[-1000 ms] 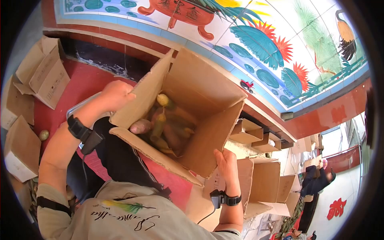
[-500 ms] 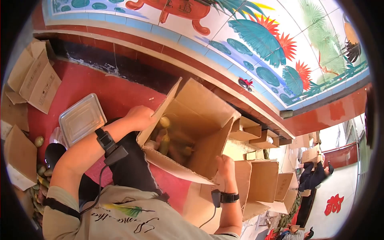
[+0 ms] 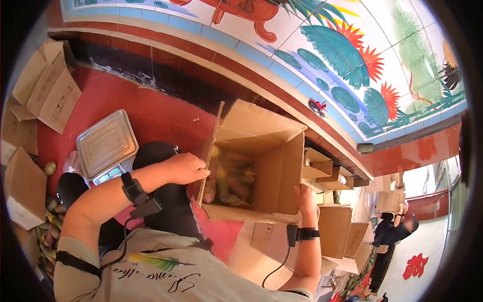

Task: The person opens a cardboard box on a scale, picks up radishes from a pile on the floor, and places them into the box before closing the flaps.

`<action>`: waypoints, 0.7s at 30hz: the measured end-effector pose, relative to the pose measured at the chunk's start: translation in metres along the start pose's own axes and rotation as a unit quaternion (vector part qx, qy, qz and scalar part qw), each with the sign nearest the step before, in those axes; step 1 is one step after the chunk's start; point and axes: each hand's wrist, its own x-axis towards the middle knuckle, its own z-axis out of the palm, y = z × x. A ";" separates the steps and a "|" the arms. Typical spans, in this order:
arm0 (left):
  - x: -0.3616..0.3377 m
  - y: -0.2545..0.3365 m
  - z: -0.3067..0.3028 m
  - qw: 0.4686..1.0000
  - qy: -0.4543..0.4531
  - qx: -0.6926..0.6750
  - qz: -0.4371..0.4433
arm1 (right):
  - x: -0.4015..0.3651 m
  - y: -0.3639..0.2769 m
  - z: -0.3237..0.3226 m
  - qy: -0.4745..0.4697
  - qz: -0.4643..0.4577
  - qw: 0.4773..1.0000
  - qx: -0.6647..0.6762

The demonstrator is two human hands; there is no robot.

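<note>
An open cardboard box [image 3: 279, 166] stands upright in front of me with its flaps up. Inside lie several mangoes [image 3: 232, 181], yellow-green and reddish. My left hand [image 3: 185, 168] grips the box's left flap at its edge. My right hand [image 3: 306, 198] holds the lower right corner of the box. Both wrists wear black bands with cables.
A metal-topped scale [image 3: 105, 145] sits on the red floor at my left. Empty cardboard boxes [image 3: 48, 93] lie at the far left, and loose mangoes [image 3: 49, 167] beside them. More boxes [image 3: 334, 226] are stacked at the right. A person [image 3: 395, 231] stands far right. A painted tile wall [image 3: 322, 55] rises behind.
The box has come down from a raised, tilted position and now stands upright and lower. Both hands moved down with it. The scale has come fully into sight.
</note>
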 end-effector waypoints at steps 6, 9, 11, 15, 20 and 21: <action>-0.038 -0.014 -0.051 0.973 0.083 -0.214 -0.007 | -0.001 0.003 0.005 -0.010 0.012 0.999 -0.028; -0.076 -0.048 -0.073 0.947 0.189 -0.257 -0.048 | -0.006 0.005 0.007 0.004 0.025 0.999 -0.038; -0.119 -0.109 -0.087 0.931 0.314 -0.168 -0.077 | -0.016 0.003 -0.002 0.018 0.064 0.998 -0.019; -0.190 -0.185 -0.083 0.888 0.422 -0.117 -0.140 | -0.038 0.022 -0.001 0.116 0.058 0.992 0.001; -0.269 -0.270 -0.048 0.818 0.457 -0.278 -0.212 | -0.071 0.039 0.000 0.271 0.131 0.952 -0.046; -0.275 -0.270 -0.041 0.818 0.456 -0.280 -0.210 | -0.078 0.045 0.003 0.281 0.147 0.947 -0.060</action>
